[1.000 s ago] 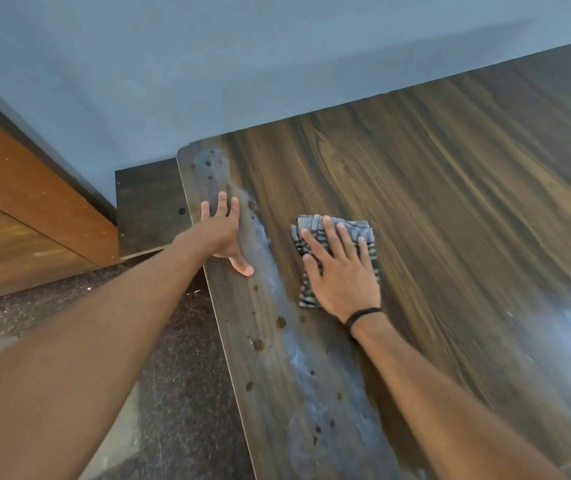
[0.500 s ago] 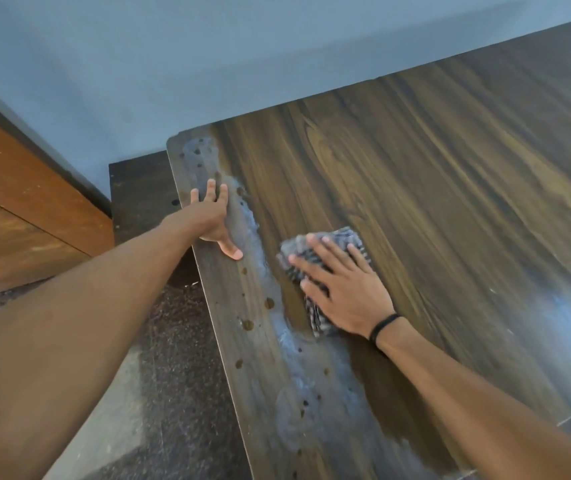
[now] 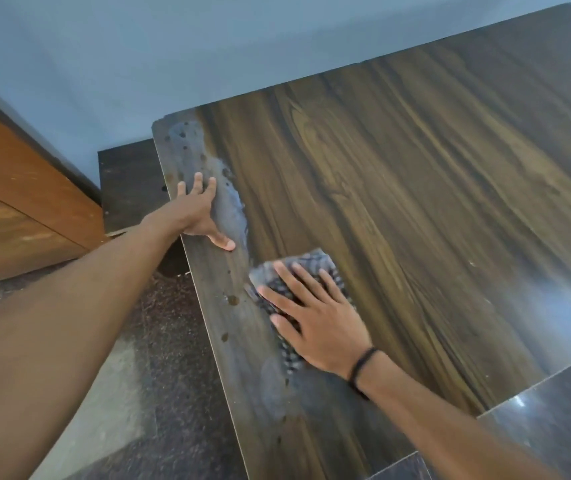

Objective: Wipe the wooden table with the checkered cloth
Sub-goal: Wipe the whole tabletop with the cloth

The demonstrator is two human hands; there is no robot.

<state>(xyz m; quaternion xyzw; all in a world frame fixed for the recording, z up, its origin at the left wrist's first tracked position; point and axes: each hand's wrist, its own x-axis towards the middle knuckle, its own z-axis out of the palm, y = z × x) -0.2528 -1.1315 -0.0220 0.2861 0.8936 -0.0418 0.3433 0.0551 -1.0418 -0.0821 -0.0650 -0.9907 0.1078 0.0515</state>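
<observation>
The right hand (image 3: pixel 315 320), fingers (image 3: pixel 296 280) spread, presses the checkered cloth (image 3: pixel 312 262) near the tabletop (image 3: pixel 415 202)'s left edge; the left hand (image 3: pixel 201 213) braces flat. The cloth may bunch, missing the dusty streak (image 3: pixel 232 202).

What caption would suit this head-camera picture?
Right hand presses checkered cloth on wooden table; left hand rests flat nearby.

Dark brown streaked-grain table (image 3: pixel 415 202); grey-black checkered cloth (image 3: pixel 315 265); black wristband (image 3: pixel 363 367); pale blue wall (image 3: pixel 208 46)

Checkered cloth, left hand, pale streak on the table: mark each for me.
checkered cloth (image 3: pixel 313 261), head view, far corner beyond the fingertips.
left hand (image 3: pixel 198 212), head view, back of the hand.
pale streak (image 3: pixel 234 207), head view, stretch just beside the left hand.
</observation>
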